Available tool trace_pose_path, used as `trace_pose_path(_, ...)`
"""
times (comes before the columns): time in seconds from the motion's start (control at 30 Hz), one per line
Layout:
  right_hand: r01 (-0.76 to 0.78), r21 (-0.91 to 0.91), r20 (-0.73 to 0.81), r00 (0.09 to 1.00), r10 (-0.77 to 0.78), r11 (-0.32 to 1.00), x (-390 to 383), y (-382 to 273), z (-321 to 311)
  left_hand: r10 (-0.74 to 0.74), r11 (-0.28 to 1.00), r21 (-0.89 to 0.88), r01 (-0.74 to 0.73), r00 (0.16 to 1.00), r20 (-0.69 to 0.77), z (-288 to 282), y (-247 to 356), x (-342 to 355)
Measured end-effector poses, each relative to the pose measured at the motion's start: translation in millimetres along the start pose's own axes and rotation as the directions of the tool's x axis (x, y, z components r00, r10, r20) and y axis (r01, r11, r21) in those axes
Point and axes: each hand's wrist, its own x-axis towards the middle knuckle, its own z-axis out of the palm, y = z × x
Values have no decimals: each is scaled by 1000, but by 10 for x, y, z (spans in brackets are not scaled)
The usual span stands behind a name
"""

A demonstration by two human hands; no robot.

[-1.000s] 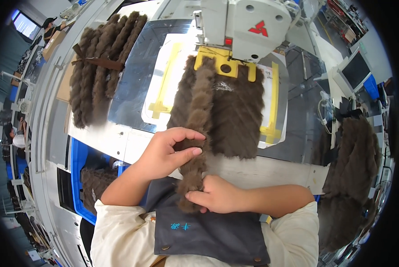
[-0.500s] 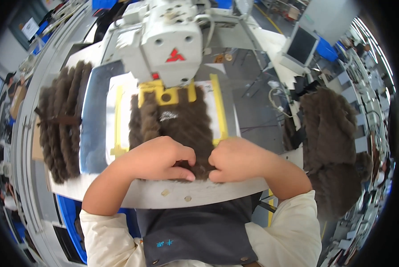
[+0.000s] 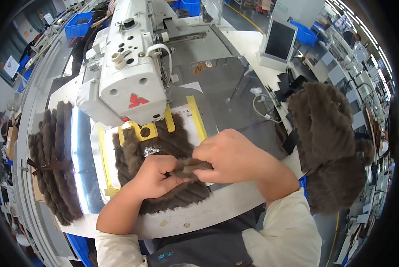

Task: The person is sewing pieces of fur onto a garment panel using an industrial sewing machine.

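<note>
Brown fur fabric (image 3: 177, 196) lies under the head of a white sewing machine (image 3: 130, 84), on a white sheet edged with yellow tape. A yellow presser plate (image 3: 147, 132) rests on its far part. My left hand (image 3: 157, 175) pinches a fold of the fur, thumb against fingers. Close beside it, my right hand (image 3: 224, 155) grips the same raised fold, which shows between the two hands. A small silvery patch (image 3: 152, 151) shows on the fur just beyond my left hand.
A tied bundle of fur strips (image 3: 52, 155) lies at the left. More brown fur pieces (image 3: 326, 147) hang or lie at the right. Behind them a dark screen (image 3: 278, 43) stands on the table. A white cable (image 3: 266, 104) lies near the table's right edge.
Both hands have moved a little away from the near edge and now hold a raised fold between them. My view has shifted, so the machine sits lower and further left.
</note>
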Motion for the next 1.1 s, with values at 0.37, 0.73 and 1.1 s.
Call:
trace_pose_path(0.37, 221, 413, -355, 933, -68, 884, 143, -43, 253, 207, 976, -13, -219, 939, -273, 41, -86, -85)
trace_pose_path(0.73, 339, 524, -459, 885, -76, 781, 97, -75, 522, 305, 930, -96, -355, 890, -338, 125, -116, -96)
trace_pose_path(1.1, 214, 508, -462, 885, 54, 835, 96, -107, 404, 147, 978, -91, -190, 926, -346, 97, 13, -65)
